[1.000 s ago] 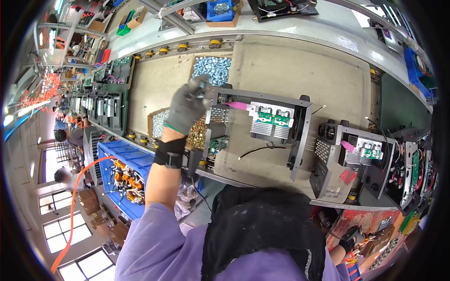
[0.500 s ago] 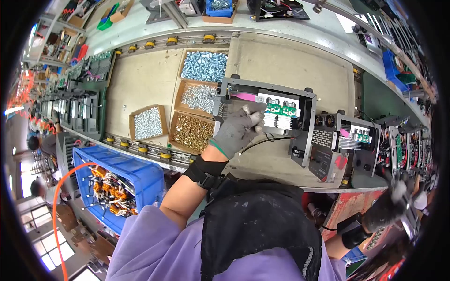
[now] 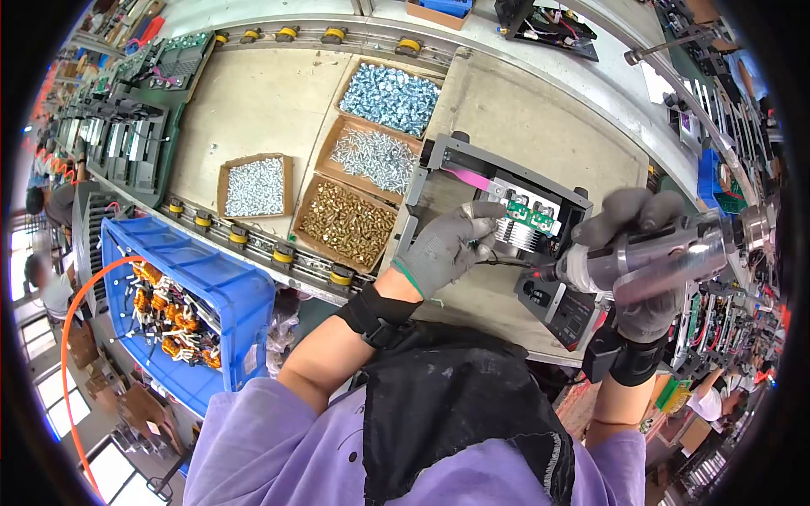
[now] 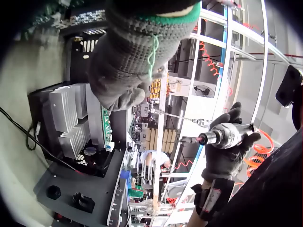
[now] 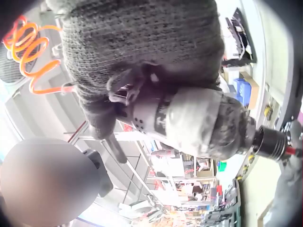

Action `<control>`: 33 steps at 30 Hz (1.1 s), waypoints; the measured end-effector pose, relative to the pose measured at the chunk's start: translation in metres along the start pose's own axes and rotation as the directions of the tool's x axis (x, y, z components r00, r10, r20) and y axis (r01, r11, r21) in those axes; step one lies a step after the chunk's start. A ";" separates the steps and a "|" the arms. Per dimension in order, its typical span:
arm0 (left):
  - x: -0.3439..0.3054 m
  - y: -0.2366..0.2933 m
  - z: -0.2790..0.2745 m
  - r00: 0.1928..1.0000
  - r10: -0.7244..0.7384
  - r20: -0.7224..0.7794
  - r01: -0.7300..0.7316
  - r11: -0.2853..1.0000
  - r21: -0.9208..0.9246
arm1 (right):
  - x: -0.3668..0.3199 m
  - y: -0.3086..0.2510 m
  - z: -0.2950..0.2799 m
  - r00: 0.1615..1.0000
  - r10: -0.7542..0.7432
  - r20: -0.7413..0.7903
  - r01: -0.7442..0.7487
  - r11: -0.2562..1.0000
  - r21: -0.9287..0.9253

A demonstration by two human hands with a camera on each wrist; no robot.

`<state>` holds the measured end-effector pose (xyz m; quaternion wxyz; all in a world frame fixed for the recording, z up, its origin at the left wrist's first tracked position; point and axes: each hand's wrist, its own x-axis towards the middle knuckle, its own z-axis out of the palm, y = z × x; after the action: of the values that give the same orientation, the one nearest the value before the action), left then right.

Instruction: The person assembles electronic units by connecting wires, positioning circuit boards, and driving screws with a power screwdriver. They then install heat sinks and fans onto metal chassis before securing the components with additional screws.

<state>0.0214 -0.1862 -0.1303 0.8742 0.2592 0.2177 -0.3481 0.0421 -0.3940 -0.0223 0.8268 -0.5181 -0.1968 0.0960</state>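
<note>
In the head view, the grey-gloved left hand (image 3: 443, 249) is over the open metal chassis (image 3: 515, 156), its curled fingertips beside the silver heat sink (image 3: 516, 236) and green circuit board (image 3: 530, 216). The left wrist view shows this hand (image 4: 120, 71) curled above the heat sink (image 4: 68, 116); whether something small is between its fingers is hidden. The right hand (image 3: 648, 316) grips a cylindrical power driver (image 3: 675, 257), its tip pointing left toward the chassis's near right corner. In the right wrist view, gloved fingers (image 5: 142, 42) wrap round the driver (image 5: 194, 123).
Left of the chassis stand cardboard trays of blue-silver screws (image 3: 388, 97), silver screws (image 3: 375, 158) and brass screws (image 3: 348, 223), with a smaller tray (image 3: 255, 187) farther left. A blue bin (image 3: 240, 299) holds wired orange parts. Rollers line the bench edges; a metal bar crosses upper right.
From the screw trays, the left hand has moved right to the chassis. The right hand has come up from the lower right, bringing the driver to the chassis. The head view has shifted.
</note>
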 end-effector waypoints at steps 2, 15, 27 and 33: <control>0.008 -0.007 -0.014 0.997 0.020 0.076 -0.022 0.999 0.026 | -0.001 0.006 0.001 0.997 -0.053 -0.064 0.053 0.999 -0.003; 0.027 -0.025 -0.026 0.994 -0.026 0.109 0.019 0.998 0.064 | 0.005 0.050 0.029 0.891 -0.245 -0.383 0.178 0.963 -0.203; 0.031 -0.025 -0.025 0.986 -0.155 -0.060 0.151 0.986 -0.064 | 0.005 0.064 0.033 0.842 -0.289 -0.455 0.173 0.944 -0.280; 0.031 -0.024 -0.024 0.993 -0.104 -0.052 0.105 0.994 0.010 | 0.010 0.074 0.028 0.840 -0.340 -0.423 0.221 0.926 -0.307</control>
<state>0.0201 -0.2022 -0.1734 0.8472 0.2619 0.2511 -0.3881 0.0421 -0.3344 -0.0758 0.7839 -0.5893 -0.0760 -0.1798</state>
